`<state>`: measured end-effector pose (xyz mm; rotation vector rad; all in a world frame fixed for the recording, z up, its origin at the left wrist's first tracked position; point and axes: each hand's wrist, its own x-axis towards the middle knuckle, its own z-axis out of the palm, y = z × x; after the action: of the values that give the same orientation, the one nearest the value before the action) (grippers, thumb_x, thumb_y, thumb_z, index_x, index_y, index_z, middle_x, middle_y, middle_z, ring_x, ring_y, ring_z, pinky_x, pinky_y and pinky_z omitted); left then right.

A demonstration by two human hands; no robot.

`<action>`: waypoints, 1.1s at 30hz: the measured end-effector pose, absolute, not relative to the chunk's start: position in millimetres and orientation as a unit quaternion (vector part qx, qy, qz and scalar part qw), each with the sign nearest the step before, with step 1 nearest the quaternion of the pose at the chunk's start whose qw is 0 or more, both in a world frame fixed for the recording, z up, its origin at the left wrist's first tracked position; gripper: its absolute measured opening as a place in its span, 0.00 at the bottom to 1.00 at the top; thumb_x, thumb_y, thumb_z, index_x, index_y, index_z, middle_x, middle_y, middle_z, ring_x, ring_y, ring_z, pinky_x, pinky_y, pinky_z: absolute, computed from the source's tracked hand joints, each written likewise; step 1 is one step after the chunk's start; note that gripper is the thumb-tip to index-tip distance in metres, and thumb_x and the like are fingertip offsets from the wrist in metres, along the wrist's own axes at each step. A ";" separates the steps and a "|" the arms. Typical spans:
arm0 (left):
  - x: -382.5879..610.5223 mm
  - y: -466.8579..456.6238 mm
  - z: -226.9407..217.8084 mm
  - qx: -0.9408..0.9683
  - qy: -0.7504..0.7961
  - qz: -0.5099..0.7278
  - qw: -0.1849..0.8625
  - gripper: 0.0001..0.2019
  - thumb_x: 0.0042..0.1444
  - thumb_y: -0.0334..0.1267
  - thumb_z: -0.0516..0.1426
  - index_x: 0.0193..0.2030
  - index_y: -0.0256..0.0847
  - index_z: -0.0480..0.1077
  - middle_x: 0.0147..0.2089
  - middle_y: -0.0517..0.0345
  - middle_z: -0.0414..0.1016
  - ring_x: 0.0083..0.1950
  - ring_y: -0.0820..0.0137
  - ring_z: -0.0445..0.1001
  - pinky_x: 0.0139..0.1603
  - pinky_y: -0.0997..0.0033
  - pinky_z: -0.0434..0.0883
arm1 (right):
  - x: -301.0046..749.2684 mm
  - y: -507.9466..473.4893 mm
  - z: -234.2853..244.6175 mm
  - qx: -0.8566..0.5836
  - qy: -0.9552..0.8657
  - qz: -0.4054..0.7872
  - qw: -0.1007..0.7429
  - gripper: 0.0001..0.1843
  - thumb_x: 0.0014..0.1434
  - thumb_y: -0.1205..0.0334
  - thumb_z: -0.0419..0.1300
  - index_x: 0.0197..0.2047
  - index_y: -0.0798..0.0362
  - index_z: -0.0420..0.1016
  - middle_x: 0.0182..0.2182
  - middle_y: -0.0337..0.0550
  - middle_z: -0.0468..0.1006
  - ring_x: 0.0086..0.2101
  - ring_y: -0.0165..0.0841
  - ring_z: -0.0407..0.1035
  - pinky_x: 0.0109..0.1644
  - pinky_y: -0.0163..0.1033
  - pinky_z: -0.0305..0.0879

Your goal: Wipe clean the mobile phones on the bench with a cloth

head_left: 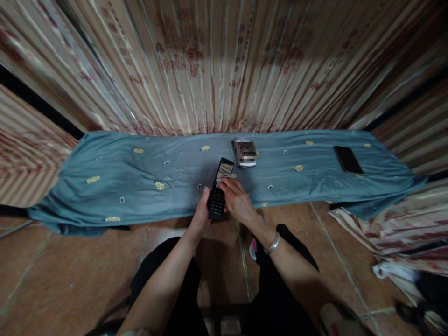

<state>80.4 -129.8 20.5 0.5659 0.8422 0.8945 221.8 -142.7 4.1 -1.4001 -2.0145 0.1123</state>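
A black flip phone (216, 207), unfolded with its keypad facing up, is held in my left hand (201, 210) over the front edge of the cloth-covered bench. The thumb lies along the keypad's left side; the other fingers are hidden underneath. My right hand (238, 198) is at the phone's screen half, fingers bent together. Under its fingertips a small white cloth (220, 180) lies against the lower part of the screen. Most of that cloth is covered by the fingers.
A teal cloth with yellow pineapples (182, 163) covers the long low bench. On it are a small box-like item with a blurred top (246, 153) and, to the right, a dark smartphone (347, 159). Striped curtains (210, 70) hang behind and at both sides.
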 end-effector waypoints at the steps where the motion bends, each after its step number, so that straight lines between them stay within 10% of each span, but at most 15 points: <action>1: 81.0 -129.7 20.2 0.258 0.391 0.417 0.779 0.29 0.63 0.59 0.54 0.57 0.34 0.72 0.43 0.46 0.82 0.42 0.60 0.82 0.39 0.65 0.79 | 221.1 -143.0 3.9 -0.536 -0.774 0.044 0.335 0.28 0.63 0.74 0.47 0.64 0.58 0.71 0.61 0.57 0.73 0.61 0.45 0.64 0.66 0.58 0.67; 14: 83.7 -124.7 8.0 0.239 0.385 0.462 0.762 0.26 0.59 0.55 0.59 0.51 0.31 0.76 0.49 0.44 0.81 0.60 0.56 0.75 0.60 0.60 0.72 | 209.0 -149.5 8.5 -0.521 -0.786 0.051 0.330 0.27 0.66 0.74 0.46 0.64 0.59 0.72 0.60 0.56 0.74 0.60 0.44 0.65 0.67 0.56 0.67; 33: 77.5 -120.4 -3.5 0.223 0.409 0.489 0.738 0.23 0.53 0.57 0.63 0.41 0.35 0.77 0.41 0.52 0.82 0.54 0.63 0.78 0.64 0.65 0.67 | 191.7 -156.6 8.3 -0.482 -0.805 0.047 0.343 0.24 0.65 0.75 0.48 0.60 0.58 0.74 0.57 0.54 0.76 0.58 0.42 0.67 0.65 0.52 0.69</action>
<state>77.5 -120.4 -3.5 0.4901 0.8977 1.0726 191.7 -156.6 8.3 -1.2514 -2.0921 0.1228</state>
